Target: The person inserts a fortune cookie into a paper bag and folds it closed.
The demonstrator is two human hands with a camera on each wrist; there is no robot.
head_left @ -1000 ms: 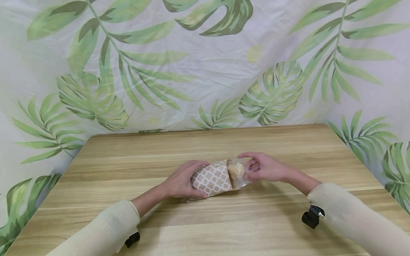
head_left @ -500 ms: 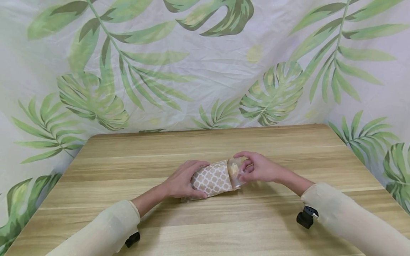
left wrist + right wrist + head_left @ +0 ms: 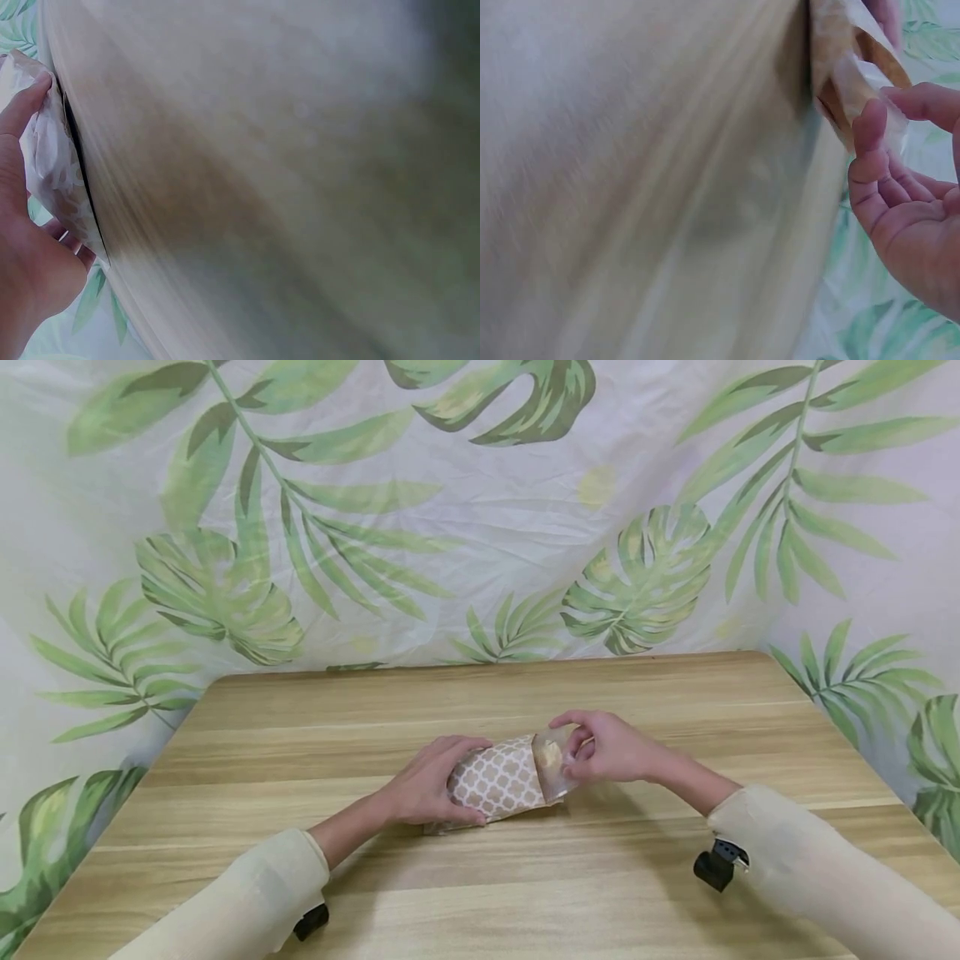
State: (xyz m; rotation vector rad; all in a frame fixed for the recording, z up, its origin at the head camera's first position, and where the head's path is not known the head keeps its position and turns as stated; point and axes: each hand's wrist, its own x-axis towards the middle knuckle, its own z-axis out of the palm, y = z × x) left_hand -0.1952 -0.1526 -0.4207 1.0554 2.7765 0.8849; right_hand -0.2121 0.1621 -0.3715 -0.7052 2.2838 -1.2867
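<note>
A tan paper bag with a white lattice pattern lies on the table, its mouth to the right. My left hand grips the bag's left end, fingers along the far side and thumb along the near side. Out of the mouth sticks a clear plastic packet with something pale yellow inside, its kind not clear. My right hand pinches the packet's outer end with curled fingers. In the right wrist view, thumb and forefinger meet at the clear film beside the bag's brown inner side. Most of the packet is hidden in the bag.
The wood-grain table stretches around both hands. Behind it hangs a leaf-patterned cloth, close to the table's back edge. A black wrist device hangs below the right sleeve, another black device below the left.
Over the first half second my right hand moved left and the packet went deeper into the bag. Since then the right hand has shifted only slightly. My left hand has stayed still.
</note>
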